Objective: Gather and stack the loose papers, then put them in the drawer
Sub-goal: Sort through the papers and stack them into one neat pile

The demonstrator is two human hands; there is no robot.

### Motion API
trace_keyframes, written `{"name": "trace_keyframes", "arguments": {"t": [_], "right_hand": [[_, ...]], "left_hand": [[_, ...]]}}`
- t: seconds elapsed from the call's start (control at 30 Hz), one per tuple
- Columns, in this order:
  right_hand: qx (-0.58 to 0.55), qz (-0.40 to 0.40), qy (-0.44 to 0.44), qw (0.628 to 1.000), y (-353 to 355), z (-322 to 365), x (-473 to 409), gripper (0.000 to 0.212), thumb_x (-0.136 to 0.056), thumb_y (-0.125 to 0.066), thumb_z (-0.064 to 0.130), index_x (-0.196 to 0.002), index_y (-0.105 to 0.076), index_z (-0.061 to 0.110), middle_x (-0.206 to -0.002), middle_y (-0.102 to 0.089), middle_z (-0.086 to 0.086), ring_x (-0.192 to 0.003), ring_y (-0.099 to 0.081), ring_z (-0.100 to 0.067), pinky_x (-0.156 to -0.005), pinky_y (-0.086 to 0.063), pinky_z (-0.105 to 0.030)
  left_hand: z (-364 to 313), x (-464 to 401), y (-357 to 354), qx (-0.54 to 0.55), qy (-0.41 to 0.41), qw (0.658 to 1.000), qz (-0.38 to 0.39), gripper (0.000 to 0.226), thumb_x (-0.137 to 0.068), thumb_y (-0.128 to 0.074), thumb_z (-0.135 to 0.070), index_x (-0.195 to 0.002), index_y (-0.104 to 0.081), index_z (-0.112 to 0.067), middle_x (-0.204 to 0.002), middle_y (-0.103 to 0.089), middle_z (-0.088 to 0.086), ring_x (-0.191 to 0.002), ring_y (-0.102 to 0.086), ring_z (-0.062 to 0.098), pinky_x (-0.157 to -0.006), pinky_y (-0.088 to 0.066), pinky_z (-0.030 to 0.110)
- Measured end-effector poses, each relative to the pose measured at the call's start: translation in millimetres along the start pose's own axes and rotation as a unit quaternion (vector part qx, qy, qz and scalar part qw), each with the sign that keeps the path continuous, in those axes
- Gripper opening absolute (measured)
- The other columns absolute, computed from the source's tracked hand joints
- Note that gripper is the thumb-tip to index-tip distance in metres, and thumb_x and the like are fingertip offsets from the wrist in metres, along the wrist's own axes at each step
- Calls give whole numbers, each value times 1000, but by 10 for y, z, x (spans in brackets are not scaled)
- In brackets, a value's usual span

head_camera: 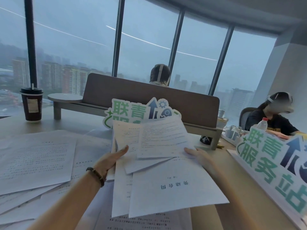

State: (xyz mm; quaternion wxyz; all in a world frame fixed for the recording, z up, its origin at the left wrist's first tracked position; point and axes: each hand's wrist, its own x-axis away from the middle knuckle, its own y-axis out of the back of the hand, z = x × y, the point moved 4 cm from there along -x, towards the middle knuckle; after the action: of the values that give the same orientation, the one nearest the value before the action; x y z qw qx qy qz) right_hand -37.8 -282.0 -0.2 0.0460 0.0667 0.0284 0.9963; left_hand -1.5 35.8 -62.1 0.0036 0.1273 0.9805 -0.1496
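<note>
Left hand [114, 157] and right hand [198, 156] pinching an uneven sheaf of papers [159, 165], lifted over the desk [232, 185] middle. Best to square edges by tapping, then sweep in loose sheets [33, 161] along the left edge. No drawer visible; print unreadable; fingers hidden beneath.

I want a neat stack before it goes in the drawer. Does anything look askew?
Yes. The white printed sheets held between the left hand and right hand are fanned at different angles, edges unaligned. More loose white papers lie overlapping and skewed on the beige desk to the left.
</note>
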Motion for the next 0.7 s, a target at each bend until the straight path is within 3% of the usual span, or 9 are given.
{"name": "trace_keyframes", "arguments": {"t": [0.07, 0.17, 0.23, 0.3, 0.33, 0.4, 0.5, 0.6, 0.7], "right_hand": [[8, 8, -7, 1000, -87, -128, 9, 19, -97, -59, 14, -104, -68, -2, -88, -75, -16, -68, -73, -28, -67, -61, -35], [57, -9, -13, 998, -172, -325, -28, 59, -70, -80, 60, -101, -71, 10, -101, -74, -12, -92, -71, -30, -94, -55, -43], [44, -38, -16, 998, -166, -470, -89, 47, -80, -77, 50, -105, -69, 11, -99, -74, -11, -92, -71, -30, -96, -54, -45], [32, -81, -6, 996, -133, -558, -113, 26, -91, -71, 23, -113, -66, 11, -96, -75, -12, -86, -72, -30, -88, -58, -45], [30, -95, -1, 995, -133, -573, -91, 22, -91, -71, 20, -112, -66, 14, -96, -76, -11, -86, -73, -30, -87, -58, -46], [47, -99, 6, 994, -120, -604, -100, 7, -92, -69, 24, -97, -69, 20, -95, -76, -10, -86, -73, -30, -88, -58, -50], [87, -89, 3, 992, -143, -647, -124, 31, -86, -61, 42, -75, -66, 13, -89, -73, -16, -77, -65, -29, -75, -51, -44], [133, -70, 6, 989, -269, -614, -93, 33, -96, -50, 43, -83, -57, 14, -86, -62, -16, -75, -58, -28, -67, -39, -33], [162, -61, 15, 985, -359, -611, -87, 36, -101, -45, 42, -98, -58, 8, -107, -67, -16, -99, -66, -32, -83, -49, -35]], "left_hand": [[-14, 55, -87, 19, -12, 999, 24, 82, -33, -95, -39, -106, -66, -17, -92, -78, 0, -78, -75, 15, -57, -58, 23], [19, 69, -122, 52, -3, 999, 13, 43, -69, -79, -21, -109, -62, -16, -85, -78, -2, -73, -75, 13, -55, -57, 22], [44, 76, -101, 66, 14, 998, -1, 30, -83, -68, -15, -112, -62, -15, -96, -78, 5, -80, -75, 20, -59, -59, 27], [67, 73, -93, 65, 19, 998, 4, 53, -70, -82, -26, -118, -63, -14, -111, -74, 11, -94, -73, 28, -66, -61, 34], [72, 82, -90, 55, 24, 998, 5, 66, -61, -88, -31, -120, -63, -14, -115, -72, 12, -99, -72, 30, -70, -61, 36], [67, 95, -105, 30, 26, 999, 2, 60, -64, -83, -33, -119, -64, -15, -117, -71, 13, -102, -70, 32, -76, -61, 41], [66, 102, -113, 13, 32, 999, -1, 54, -68, -78, -33, -117, -64, -16, -117, -71, 13, -101, -71, 31, -80, -60, 43], [57, 107, -115, -17, 36, 999, 6, 75, -54, -88, -45, -118, -65, -14, -115, -72, 14, -100, -71, 31, -75, -61, 41], [52, 109, -126, -41, 39, 998, 1, 84, -49, -89, -53, -119, -66, -12, -115, -72, 13, -102, -71, 31, -88, -58, 46]]}}
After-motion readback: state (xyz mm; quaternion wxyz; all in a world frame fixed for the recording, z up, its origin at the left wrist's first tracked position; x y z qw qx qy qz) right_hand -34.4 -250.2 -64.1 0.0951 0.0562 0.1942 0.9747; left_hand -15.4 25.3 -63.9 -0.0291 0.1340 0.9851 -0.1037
